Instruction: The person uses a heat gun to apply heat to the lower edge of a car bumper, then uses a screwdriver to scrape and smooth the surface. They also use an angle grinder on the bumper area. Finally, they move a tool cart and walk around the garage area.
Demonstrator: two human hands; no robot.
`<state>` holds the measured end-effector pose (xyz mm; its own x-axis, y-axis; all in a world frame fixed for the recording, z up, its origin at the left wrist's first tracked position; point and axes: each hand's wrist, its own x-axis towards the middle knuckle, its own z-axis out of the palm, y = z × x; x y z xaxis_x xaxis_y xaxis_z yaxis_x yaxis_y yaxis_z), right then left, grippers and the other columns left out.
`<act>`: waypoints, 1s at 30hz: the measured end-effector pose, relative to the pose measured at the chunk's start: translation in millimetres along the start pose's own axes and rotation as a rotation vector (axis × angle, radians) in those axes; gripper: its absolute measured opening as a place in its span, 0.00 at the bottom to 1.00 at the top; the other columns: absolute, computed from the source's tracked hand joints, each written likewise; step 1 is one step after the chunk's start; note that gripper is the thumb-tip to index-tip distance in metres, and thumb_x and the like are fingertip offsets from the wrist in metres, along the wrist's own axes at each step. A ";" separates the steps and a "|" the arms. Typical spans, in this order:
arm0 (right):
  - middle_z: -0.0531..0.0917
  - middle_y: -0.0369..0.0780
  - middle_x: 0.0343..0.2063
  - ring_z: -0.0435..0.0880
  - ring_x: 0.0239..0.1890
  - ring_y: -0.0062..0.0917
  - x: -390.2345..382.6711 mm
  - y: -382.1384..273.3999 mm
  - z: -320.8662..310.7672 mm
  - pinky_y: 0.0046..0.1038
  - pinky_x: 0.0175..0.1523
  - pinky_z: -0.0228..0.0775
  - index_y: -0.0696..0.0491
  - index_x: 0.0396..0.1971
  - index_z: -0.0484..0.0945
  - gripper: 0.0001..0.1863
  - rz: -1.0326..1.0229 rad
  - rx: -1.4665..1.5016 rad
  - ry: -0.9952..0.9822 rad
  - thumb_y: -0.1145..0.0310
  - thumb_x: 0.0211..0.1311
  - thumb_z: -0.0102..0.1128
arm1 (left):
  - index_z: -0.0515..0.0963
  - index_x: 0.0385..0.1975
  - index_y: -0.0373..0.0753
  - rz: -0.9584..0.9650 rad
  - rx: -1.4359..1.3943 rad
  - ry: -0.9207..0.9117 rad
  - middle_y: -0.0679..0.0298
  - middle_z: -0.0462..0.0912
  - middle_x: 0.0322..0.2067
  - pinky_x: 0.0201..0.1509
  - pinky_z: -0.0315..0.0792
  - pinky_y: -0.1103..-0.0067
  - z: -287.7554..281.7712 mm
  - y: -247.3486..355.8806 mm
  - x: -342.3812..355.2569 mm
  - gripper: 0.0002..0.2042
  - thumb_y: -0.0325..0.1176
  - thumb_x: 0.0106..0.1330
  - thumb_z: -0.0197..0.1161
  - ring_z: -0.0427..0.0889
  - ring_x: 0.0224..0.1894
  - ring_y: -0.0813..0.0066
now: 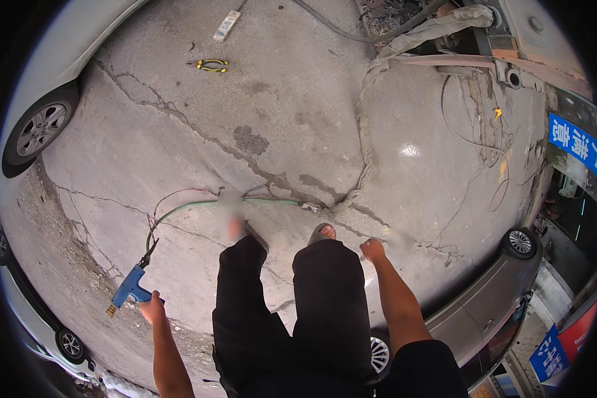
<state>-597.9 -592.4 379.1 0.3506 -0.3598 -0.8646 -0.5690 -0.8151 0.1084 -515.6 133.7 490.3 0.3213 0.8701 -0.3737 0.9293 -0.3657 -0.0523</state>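
Note:
My left hand grips a blue gun-shaped tool with a brass tip at lower left. A green hose and thin red wires run from it across the cracked concrete, past my sandaled feet. My right hand is closed beside my right leg, around something small that I cannot make out. Yellow-and-black pliers lie on the ground farther forward.
A white power strip lies at the top. Cars stand at upper left, lower left and lower right. Hoses, a metal frame and a blue sign line the right. A yellow fitting lies nearby.

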 end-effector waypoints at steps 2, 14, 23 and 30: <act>0.84 0.48 0.30 0.84 0.37 0.44 67.9 -23.2 -5.8 0.41 0.43 0.75 0.54 0.35 0.79 0.15 -0.177 0.121 0.139 0.61 0.51 0.61 | 0.76 0.25 0.31 -0.035 -0.155 -0.064 0.59 0.80 0.20 0.29 0.74 0.67 26.0 -47.6 -3.8 0.15 0.39 0.49 0.66 0.79 0.21 0.63; 0.78 0.34 0.40 0.71 0.52 0.33 223.1 9.4 156.9 0.45 0.62 0.56 0.46 0.42 0.79 0.12 -0.742 -0.668 0.270 0.65 0.60 0.53 | 0.68 0.21 0.50 -0.816 -1.070 -0.081 0.74 0.71 0.15 0.15 0.54 0.86 147.5 -60.1 -228.1 0.09 0.39 0.53 0.62 0.69 0.16 0.83; 0.83 0.50 0.42 0.80 0.48 0.45 79.3 1.0 -14.7 0.39 0.55 0.69 0.57 0.44 0.80 0.29 -0.819 0.053 -0.074 0.51 0.48 0.73 | 0.69 0.26 0.43 -0.396 -0.825 -0.158 0.69 0.72 0.16 0.14 0.54 0.84 86.5 -72.7 -336.9 0.09 0.32 0.51 0.64 0.70 0.15 0.80; 0.83 0.42 0.38 0.81 0.40 0.27 -274.0 76.5 -277.3 0.30 0.48 0.72 0.63 0.35 0.79 0.21 -0.657 1.281 0.336 0.61 0.52 0.73 | 0.69 0.30 0.35 0.599 -0.591 -0.224 0.64 0.75 0.18 0.20 0.71 0.77 -54.6 27.1 -389.6 0.13 0.26 0.46 0.66 0.75 0.16 0.74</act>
<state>-531.2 -682.1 760.4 0.8498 -0.3251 -0.4148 -0.4345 0.0134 -0.9006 -605.6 -197.2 685.0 0.8007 0.4782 -0.3608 0.5773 -0.4555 0.6777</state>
